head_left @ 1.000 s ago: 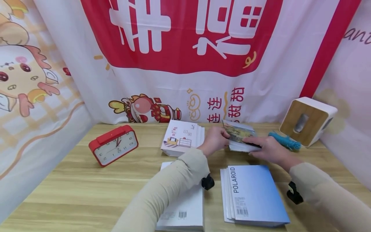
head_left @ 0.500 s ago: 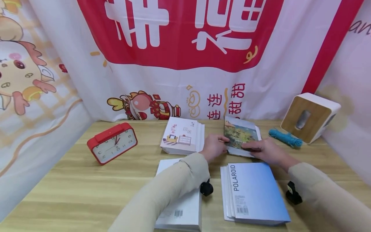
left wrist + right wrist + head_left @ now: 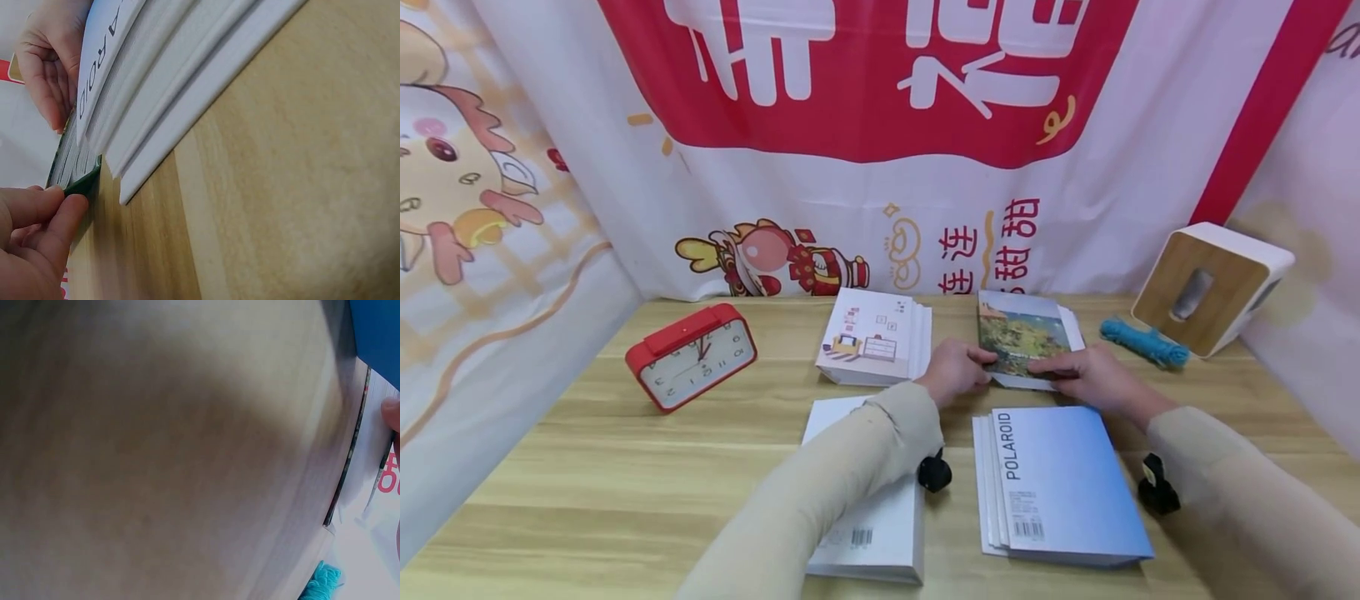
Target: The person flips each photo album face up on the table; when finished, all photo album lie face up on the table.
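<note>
A book (image 3: 1022, 332) with a garden picture on its cover lies at the back of the table, right of centre. My left hand (image 3: 958, 368) pinches its near left corner; in the left wrist view, thumb and finger of the left hand (image 3: 40, 228) meet at the dark green cover corner. My right hand (image 3: 1097, 377) grips the near right side, thumb on the cover. Its lower fingers are partly hidden in the head view. In the right wrist view only a bit of the right hand (image 3: 392, 414) shows, against the page edges.
In front lie a blue POLAROID book stack (image 3: 1060, 483) and a white book (image 3: 880, 525), partly under the left forearm. A white illustrated book stack (image 3: 872, 337) stands left of the hands. Around them are a red clock (image 3: 692, 354), blue cord (image 3: 1142, 342) and wood-fronted box (image 3: 1195, 287).
The cover was blurred and tilted under the right thumb; now it lies flat and its picture shows. Both hands have stayed at the book with small shifts. The head view has tilted slightly.
</note>
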The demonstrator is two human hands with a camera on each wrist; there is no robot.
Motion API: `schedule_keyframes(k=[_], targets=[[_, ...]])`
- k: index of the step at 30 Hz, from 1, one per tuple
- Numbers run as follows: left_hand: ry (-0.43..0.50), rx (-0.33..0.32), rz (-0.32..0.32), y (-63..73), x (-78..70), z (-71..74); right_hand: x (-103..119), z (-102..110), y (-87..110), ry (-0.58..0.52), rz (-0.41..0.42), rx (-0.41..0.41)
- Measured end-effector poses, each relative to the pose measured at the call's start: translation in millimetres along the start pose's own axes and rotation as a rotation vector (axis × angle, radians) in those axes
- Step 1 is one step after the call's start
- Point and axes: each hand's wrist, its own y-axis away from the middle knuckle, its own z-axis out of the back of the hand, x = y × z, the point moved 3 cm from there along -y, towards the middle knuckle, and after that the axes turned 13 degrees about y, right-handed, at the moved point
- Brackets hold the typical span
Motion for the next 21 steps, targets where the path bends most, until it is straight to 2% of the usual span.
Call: schedule_keyframes(k=[2, 9, 11, 15, 21], targets=[[-0.035, 0.013, -0.021, 0.4, -2.2, 0.3, 0, 1, -0.4, -0.003, -0.009, 0.006], [-0.286, 0.073, -0.09, 9.2, -11.5, 3.7, 2, 6, 0.6, 0.034, 0.001, 0.052], [-0.3, 0.099, -0.094, 14.2, -16.2, 6.3, 3, 12, 3.1, 0.048, -0.013, 0.055], [-0.309, 0.154, -0.162, 26.9, -35.5, 14.1, 10, 31, 11.0, 0.007, -0.089, 0.027], [-0.352, 0.214, -0.306, 63.0, -67.7, 34.9, 33, 46, 20.0, -0.172, -0.14, -0.029]])
